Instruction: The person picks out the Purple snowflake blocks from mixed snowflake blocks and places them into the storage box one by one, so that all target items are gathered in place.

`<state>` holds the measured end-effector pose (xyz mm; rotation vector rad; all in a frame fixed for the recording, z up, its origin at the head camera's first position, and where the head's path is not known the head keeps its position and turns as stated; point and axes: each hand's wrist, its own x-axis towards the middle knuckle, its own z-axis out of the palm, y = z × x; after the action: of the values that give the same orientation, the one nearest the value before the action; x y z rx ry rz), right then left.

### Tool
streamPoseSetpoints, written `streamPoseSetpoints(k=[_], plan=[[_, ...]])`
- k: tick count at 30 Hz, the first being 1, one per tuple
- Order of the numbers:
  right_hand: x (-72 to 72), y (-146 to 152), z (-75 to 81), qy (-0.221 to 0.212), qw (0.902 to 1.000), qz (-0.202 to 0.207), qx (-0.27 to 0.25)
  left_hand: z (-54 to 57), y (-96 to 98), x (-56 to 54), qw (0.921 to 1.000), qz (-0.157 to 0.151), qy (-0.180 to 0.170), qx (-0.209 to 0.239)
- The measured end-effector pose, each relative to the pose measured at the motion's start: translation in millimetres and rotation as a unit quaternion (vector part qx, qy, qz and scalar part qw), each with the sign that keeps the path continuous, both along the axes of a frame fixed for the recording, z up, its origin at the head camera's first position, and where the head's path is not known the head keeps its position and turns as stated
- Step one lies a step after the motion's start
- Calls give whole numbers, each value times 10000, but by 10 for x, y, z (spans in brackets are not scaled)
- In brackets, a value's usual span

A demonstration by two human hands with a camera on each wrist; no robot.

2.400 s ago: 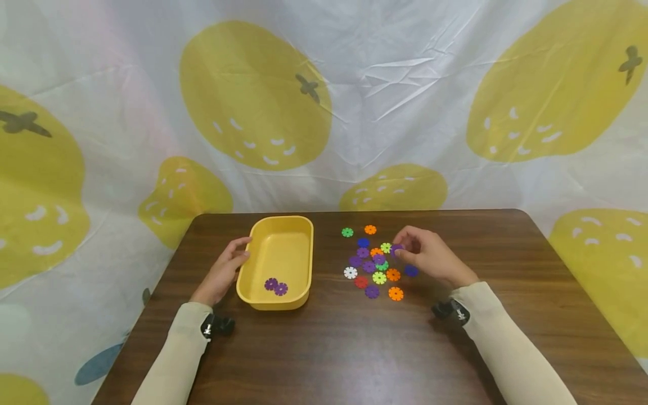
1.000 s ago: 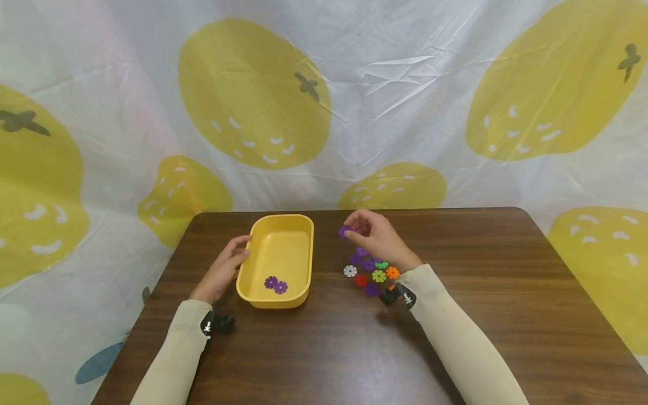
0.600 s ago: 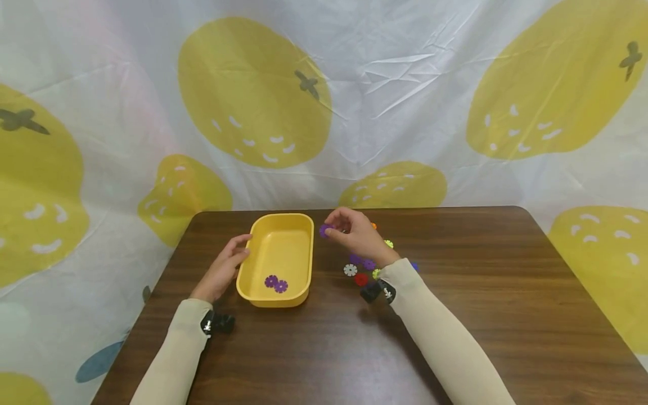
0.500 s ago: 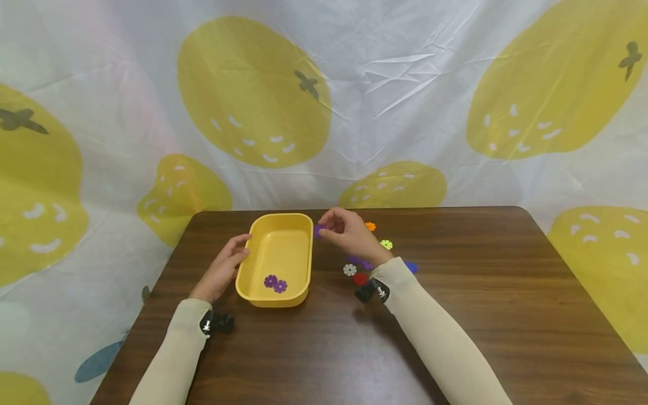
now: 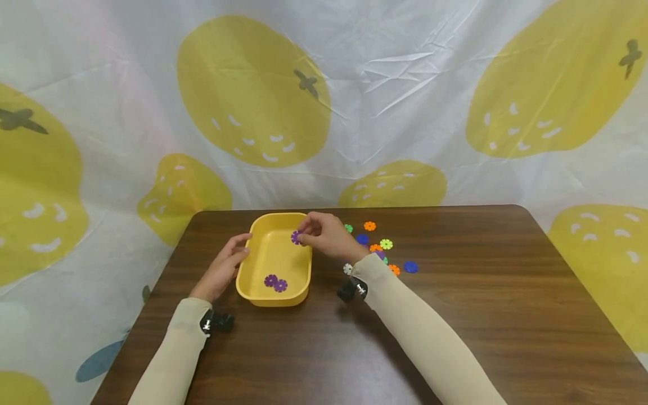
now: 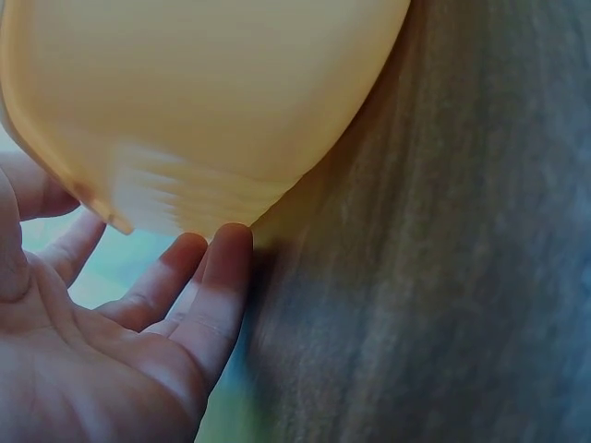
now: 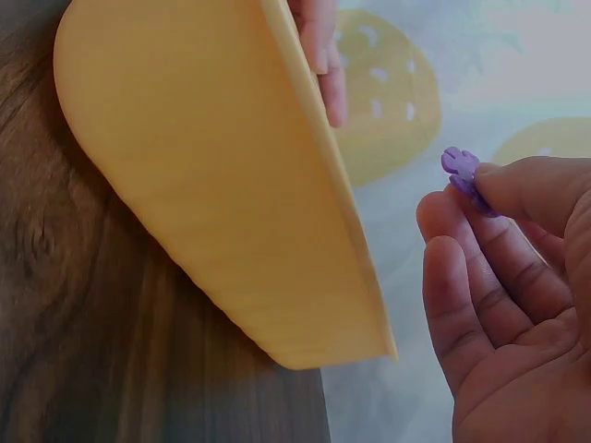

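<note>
My right hand (image 5: 328, 235) pinches a purple plastic snowflake disc (image 5: 296, 238) between thumb and fingertips. It is over the right rim of the yellow tub (image 5: 274, 304); the right wrist view shows the disc (image 7: 459, 167) clear above that rim. Two purple discs (image 5: 275, 283) lie inside the tub at its near end. At the tub's left side rests my left hand (image 5: 221, 271), its fingers loosely extended. In the left wrist view, fingertips (image 6: 228, 247) touch the outside wall.
Right of the tub lie several loose discs: orange (image 5: 370, 226), blue (image 5: 410, 267), yellow-green (image 5: 386, 244) and others. My right forearm covers some of them. The brown wooden table (image 5: 486, 304) ends at a lemon-print curtain (image 5: 385, 112).
My right hand has picked up a purple disc from the scattered pieces and carried it left to above the tub. The left hand and tub have stayed put.
</note>
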<state>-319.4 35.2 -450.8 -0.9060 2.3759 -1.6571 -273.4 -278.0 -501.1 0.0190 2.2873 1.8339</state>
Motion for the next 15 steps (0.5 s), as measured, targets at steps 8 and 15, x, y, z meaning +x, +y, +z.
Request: streamPoseSetpoints(k=[8,15], plan=[[-58,-198,-9,170,9986,198,466,8,-5,0,10000,-76,-13,3],[-95,-369,-24,373,9915,299,1209,12,19,18,9999,-112,5,54]])
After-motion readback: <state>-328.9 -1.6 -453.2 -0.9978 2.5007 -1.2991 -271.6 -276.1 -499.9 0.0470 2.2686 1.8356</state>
